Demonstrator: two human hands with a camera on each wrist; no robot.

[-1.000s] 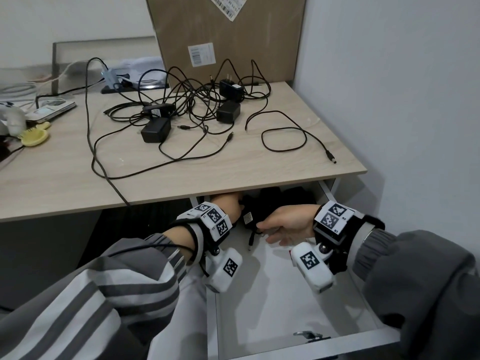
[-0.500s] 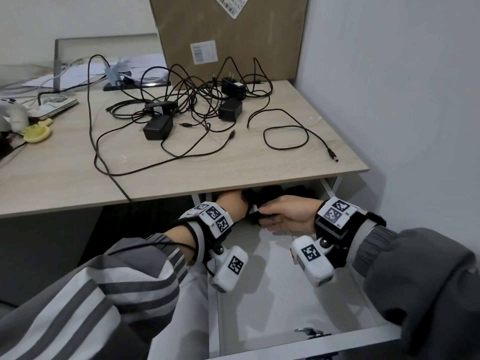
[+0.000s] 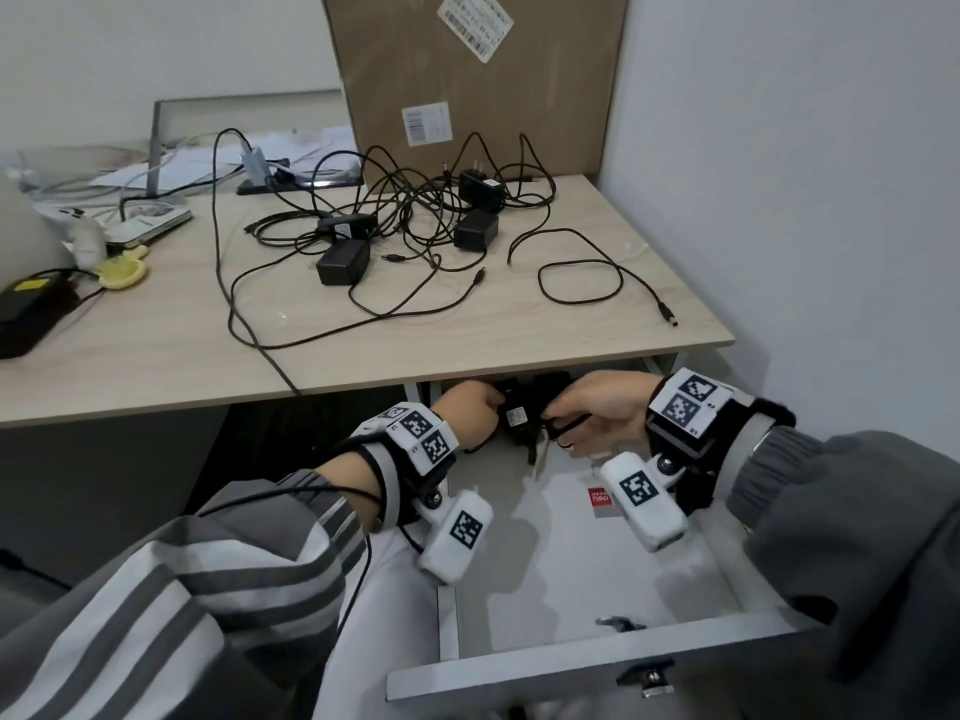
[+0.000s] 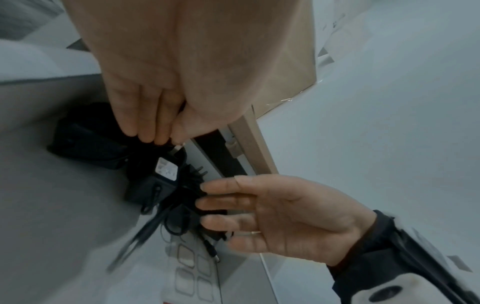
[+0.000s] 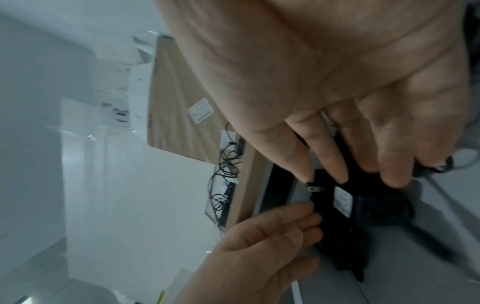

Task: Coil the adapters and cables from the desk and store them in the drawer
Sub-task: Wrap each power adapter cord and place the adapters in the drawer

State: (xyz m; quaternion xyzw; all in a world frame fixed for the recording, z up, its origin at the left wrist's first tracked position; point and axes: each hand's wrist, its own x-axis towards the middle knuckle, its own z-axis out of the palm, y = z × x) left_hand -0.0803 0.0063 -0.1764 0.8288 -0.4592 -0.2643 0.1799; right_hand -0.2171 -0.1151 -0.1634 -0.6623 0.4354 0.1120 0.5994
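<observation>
Both my hands are down in the open drawer [image 3: 597, 662], working at its back end under the desk edge. My left hand [image 3: 467, 415] has its fingers [image 4: 145, 123] held close together, tips down on top of a black adapter [image 3: 514, 415] with a white label; whether they grip it or just press it I can't tell. My right hand [image 3: 602, 407] comes in from the other side, fingers [image 4: 223, 203] fairly straight and side by side, touching the bundled cable [image 4: 179, 218] that hangs off that adapter. A barrel plug [image 4: 211, 252] trails loose toward the drawer front. Another dark block [image 4: 85, 142] sits just behind the labelled one, already tucked in, so I judge at least two pieces are stored or nearly so.

Looking up and out: the desk [image 3: 156, 356] holds plenty. A tangle of black cables [image 3: 415, 226] sprawls across it with several adapters in the knot: one big brick [image 3: 343, 262], one nearer the cardboard box [image 3: 478, 80], and more between. A single loose cable [image 3: 587, 283] loops out toward the right corner. None of that is coiled. So I reckon the job is early, with most of the pile left to do.
</observation>
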